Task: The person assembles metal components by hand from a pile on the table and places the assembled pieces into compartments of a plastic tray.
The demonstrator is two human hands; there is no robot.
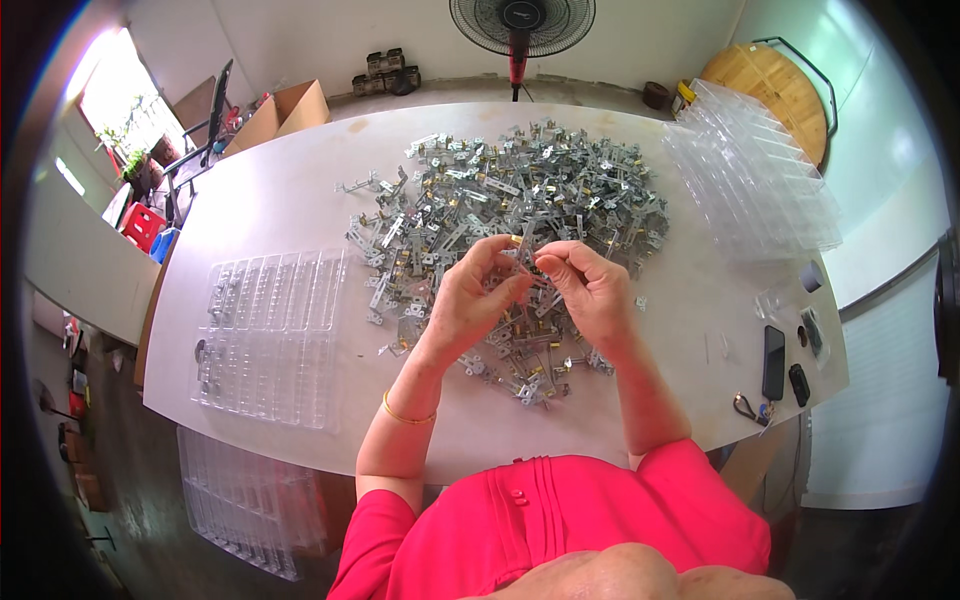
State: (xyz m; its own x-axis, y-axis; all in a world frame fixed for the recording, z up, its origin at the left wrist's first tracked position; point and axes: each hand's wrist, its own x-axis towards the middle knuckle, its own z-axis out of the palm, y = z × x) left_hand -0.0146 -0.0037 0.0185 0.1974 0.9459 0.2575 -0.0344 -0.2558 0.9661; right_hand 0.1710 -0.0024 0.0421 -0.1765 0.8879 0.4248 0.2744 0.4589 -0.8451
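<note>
A wide heap of small metal brackets (510, 190), silvery with some brass-coloured bits, spreads over the middle of the pale table. Above the near part of this heap my two hands are raised close together. My left hand (475, 295) is closed with its fingertips round a small metal bracket (522, 250). Thumb and forefinger of my right hand (590, 295) pinch together at the same piece, from the right. The exact spot they grip is too small to make out. At the left lies a clear plastic tray (270, 375) with rows of slots and a few metal parts along its left side.
Stacked clear trays (750, 170) lean at the table's far right. A phone (773, 362), keys (752, 410) and a roll of dark tape (811, 276) lie on the right. Beyond the far edge stand a fan (522, 25) and a cardboard box (290, 108). More trays (250, 500) sit below the table's left.
</note>
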